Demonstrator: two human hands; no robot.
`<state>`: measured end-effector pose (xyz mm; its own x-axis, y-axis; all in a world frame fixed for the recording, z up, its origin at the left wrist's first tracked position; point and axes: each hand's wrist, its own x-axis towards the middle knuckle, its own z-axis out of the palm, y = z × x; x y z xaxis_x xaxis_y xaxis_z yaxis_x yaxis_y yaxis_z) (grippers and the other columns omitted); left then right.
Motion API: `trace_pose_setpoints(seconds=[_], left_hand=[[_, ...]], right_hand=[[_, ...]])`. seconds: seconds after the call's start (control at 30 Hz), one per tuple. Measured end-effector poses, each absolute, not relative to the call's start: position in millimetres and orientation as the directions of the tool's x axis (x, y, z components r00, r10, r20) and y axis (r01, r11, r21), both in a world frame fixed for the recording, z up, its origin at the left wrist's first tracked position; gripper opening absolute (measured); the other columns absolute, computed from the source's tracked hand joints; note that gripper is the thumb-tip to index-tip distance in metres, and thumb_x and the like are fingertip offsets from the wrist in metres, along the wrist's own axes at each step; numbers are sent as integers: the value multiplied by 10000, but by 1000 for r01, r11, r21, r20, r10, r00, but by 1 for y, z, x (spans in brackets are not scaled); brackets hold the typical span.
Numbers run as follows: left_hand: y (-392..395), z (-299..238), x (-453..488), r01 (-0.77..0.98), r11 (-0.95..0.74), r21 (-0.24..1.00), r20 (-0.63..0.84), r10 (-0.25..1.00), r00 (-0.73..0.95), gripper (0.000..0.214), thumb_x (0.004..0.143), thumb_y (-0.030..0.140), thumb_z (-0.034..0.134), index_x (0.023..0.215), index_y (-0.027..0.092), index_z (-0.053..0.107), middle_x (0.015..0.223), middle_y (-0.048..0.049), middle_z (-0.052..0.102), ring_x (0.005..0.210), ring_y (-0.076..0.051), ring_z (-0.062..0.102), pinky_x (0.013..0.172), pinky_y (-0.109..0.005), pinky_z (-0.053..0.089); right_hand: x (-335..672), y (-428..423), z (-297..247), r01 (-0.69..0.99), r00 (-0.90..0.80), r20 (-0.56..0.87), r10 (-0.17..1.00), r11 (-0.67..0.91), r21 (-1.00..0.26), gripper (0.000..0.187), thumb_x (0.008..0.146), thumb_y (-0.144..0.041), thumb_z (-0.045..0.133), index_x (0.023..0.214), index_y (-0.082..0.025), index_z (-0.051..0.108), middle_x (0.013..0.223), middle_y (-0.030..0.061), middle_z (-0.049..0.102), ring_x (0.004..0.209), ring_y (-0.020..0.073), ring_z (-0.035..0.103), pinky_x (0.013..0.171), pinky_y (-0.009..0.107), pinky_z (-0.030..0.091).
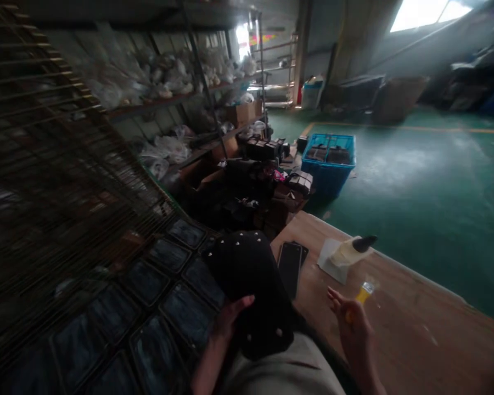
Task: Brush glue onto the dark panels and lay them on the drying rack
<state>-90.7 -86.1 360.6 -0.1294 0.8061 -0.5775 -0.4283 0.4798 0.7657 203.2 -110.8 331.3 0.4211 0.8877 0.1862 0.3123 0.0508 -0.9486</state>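
Note:
My left hand (pixel 226 318) grips a black piece of sheet material (pixel 247 274) with rounded corners and small light studs along its ends; the thumb lies on top. My right hand (pixel 356 326) is closed round the yellow handle of a brush (pixel 365 292), with the bristles pointing away from me over the wooden table. Beyond it on the table lies a pale bottle (pixel 348 252) with a dark pointed tip, on a white sheet (pixel 329 260). Between my hands and further off, a couple of dark flat panels (pixel 290 266) overlap on the table (pixel 411 307).
On my left, several dark rectangular pieces (pixel 189 307) lie in rows beside a leaning wire rack (pixel 78 104). Shelves (pixel 148 104) with plastic bags stand behind. A blue crate (pixel 329 175) sits on the green floor past the table, near piled dark goods (pixel 267 148).

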Motion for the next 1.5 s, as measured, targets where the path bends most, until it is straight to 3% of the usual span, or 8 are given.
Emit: trace_pose_setpoints(seconds=[0.3,0.4,0.53,0.83,1.0,1.27,1.4,1.5], left_hand=[[-37,386,-169,146,406,902,-221,725,-652,498,510,346,870,938,135,727,1007,-116,751,1048,-304,666,953,-424,519],[-19,378,-198,403,466,787,-83,728,-680,496,554,392,831,973,149,725,1073,-141,732,1074,-322,653,929,-403,511],[8,378,-223,563,672,481,-163,700,-695,495,665,495,719,957,95,722,1005,-224,726,986,-381,674,777,-415,520],[64,352,-205,707,704,66,-98,710,-698,450,775,321,636,1201,188,574,1006,-143,711,921,-313,677,738,-372,480],[94,314,-145,806,591,22,-251,784,-568,367,831,133,518,1194,109,563,1098,-195,630,924,-275,654,764,-353,479],[109,281,-76,819,574,-6,-244,793,-558,422,897,111,298,1204,32,575,1161,-265,521,1045,-358,527,795,-448,469],[108,282,-70,810,586,7,-235,789,-568,482,869,222,486,1315,40,503,1190,-266,485,1080,-374,501,810,-456,465],[104,287,-73,793,607,47,-279,770,-573,769,693,256,745,1376,70,443,1217,-249,485,1095,-370,505,836,-438,473]], right_hand=[[189,-61,315,527,138,91,986,4,-850,221,932,-466,468,927,-255,532,1139,79,705,918,210,710,696,273,575],[148,-36,324,492,26,100,995,74,-867,208,949,-417,441,983,-242,547,1125,87,709,917,195,707,709,268,569],[112,-10,332,446,-39,87,995,95,-890,195,948,-393,441,979,-227,539,1130,105,704,931,196,703,741,283,568],[124,11,300,374,29,-12,1000,-22,-927,245,911,-484,492,866,-243,473,1078,117,719,914,232,712,722,319,579],[132,24,299,310,28,-53,998,-59,-949,271,897,-503,505,831,-245,454,1044,122,726,905,239,714,695,309,576],[149,39,297,323,45,-69,997,-79,-943,252,897,-490,489,842,-246,455,1055,118,721,909,230,709,695,295,562],[141,48,296,411,-16,-51,999,-40,-911,260,897,-495,454,813,-250,463,986,101,742,752,222,722,605,282,551],[129,56,294,441,-101,-39,994,10,-897,272,900,-509,441,817,-253,474,975,95,746,773,230,724,582,279,550]])
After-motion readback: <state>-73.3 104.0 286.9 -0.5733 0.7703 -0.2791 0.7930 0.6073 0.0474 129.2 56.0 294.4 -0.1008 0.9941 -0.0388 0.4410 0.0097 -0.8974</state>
